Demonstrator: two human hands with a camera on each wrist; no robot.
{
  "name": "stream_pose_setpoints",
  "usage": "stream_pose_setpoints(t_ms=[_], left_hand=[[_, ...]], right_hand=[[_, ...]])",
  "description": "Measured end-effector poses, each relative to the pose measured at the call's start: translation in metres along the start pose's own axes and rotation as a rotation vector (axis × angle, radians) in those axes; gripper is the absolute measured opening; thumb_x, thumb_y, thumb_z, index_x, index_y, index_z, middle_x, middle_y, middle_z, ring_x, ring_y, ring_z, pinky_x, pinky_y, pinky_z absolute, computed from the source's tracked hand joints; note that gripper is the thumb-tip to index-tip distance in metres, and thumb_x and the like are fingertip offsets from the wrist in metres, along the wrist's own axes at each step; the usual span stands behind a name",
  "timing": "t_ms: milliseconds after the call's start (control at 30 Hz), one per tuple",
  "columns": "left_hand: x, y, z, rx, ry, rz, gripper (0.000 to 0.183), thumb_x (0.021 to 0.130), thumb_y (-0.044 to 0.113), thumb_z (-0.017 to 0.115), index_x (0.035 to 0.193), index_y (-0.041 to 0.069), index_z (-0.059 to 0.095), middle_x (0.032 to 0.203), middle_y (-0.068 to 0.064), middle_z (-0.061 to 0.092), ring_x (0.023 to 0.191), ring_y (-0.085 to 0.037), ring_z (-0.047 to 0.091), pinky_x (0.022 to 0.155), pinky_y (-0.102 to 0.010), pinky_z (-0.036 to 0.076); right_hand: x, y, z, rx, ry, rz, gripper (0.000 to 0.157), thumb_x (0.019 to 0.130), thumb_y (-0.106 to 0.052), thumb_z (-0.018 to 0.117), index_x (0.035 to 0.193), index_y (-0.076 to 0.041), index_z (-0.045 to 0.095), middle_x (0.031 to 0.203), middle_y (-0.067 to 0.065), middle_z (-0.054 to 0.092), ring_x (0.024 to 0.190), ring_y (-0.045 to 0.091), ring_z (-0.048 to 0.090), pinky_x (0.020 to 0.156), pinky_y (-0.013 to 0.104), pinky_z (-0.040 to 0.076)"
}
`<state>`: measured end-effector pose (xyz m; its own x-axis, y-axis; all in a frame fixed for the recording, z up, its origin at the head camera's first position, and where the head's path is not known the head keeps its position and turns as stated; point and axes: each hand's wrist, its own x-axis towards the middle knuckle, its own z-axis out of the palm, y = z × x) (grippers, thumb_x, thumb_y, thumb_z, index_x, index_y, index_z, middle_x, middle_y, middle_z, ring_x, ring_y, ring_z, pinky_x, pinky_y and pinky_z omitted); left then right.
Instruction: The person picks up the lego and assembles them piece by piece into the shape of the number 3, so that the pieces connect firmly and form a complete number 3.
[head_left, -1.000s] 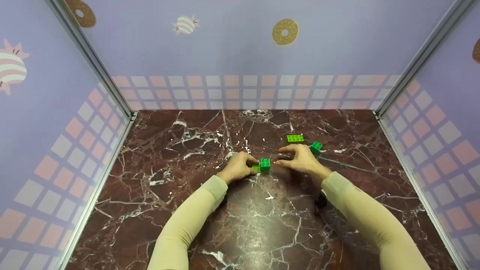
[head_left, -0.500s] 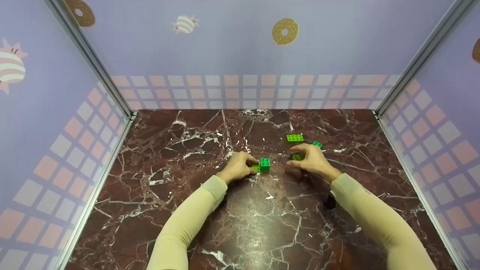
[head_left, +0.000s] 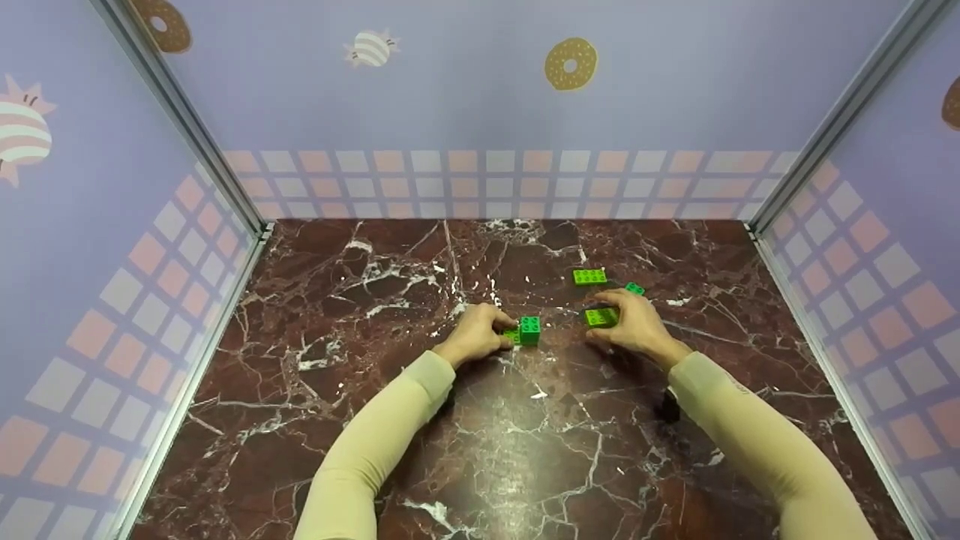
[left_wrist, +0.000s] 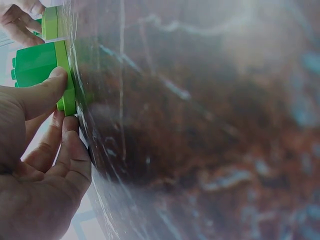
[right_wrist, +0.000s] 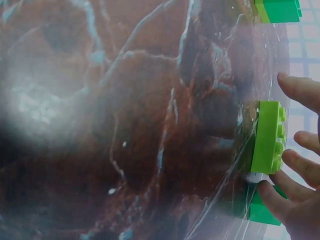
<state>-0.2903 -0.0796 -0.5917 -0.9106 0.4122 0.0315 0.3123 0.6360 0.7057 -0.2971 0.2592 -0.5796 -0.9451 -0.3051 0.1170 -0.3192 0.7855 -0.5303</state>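
Note:
My left hand (head_left: 475, 331) pinches a lime green flat toy brick (left_wrist: 63, 75) between thumb and fingers, low on the table. A dark green square brick (head_left: 530, 330) sits on the right end of that lime piece, studs up. Further right, my right hand (head_left: 634, 322) reaches around a second lime brick (head_left: 601, 318) lying studs up on the table. In the right wrist view its fingers are spread, with a gap between the fingertip (right_wrist: 286, 82) and this lime brick (right_wrist: 266, 137). Another dark green brick (head_left: 634, 289) is partly hidden behind the right hand.
A third lime brick (head_left: 590, 277) with two rows of studs lies behind the right hand. The dark red marbled table (head_left: 510, 450) is enclosed by patterned panels (head_left: 480, 112) at the back and both sides.
My right hand has moved right, away from the dark green brick on the left-hand piece, to the second lime brick, which now shows between its thumb and fingers. My left hand has stayed put.

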Motion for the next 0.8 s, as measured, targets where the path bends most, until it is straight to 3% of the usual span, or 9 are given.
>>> stream_pose_setpoints(t_ms=[233,467,800], left_hand=[[0.001,-0.003,0.001,0.005,0.006,0.022,0.033,0.085,0.008,0.093,0.117,0.003,0.087,0.107,-0.015,0.088,0.097,-0.028,0.085,0.092,-0.042,0.068],[0.021,-0.046,0.024,0.048,0.011,0.038,0.034,0.084,0.015,0.093,0.117,0.011,0.089,0.104,-0.007,0.089,0.087,-0.01,0.079,0.081,-0.028,0.065],[0.026,-0.05,0.026,0.077,0.007,0.021,0.037,0.084,0.02,0.095,0.12,0.013,0.089,0.109,-0.007,0.089,0.095,-0.016,0.081,0.09,-0.035,0.067]], right_hand=[[-0.003,0.002,0.002,-0.033,-0.002,0.036,0.069,0.087,-0.028,0.097,0.144,0.002,0.072,0.147,0.027,0.072,0.135,0.051,0.069,0.116,0.067,0.054],[-0.002,0.004,0.006,-0.046,0.021,0.043,0.062,0.088,-0.025,0.096,0.139,0.002,0.075,0.142,0.026,0.075,0.131,0.049,0.071,0.113,0.066,0.057],[0.003,0.0,0.009,-0.054,0.031,0.037,0.048,0.088,-0.016,0.095,0.132,-0.002,0.081,0.131,0.025,0.079,0.123,0.049,0.075,0.109,0.065,0.059]])
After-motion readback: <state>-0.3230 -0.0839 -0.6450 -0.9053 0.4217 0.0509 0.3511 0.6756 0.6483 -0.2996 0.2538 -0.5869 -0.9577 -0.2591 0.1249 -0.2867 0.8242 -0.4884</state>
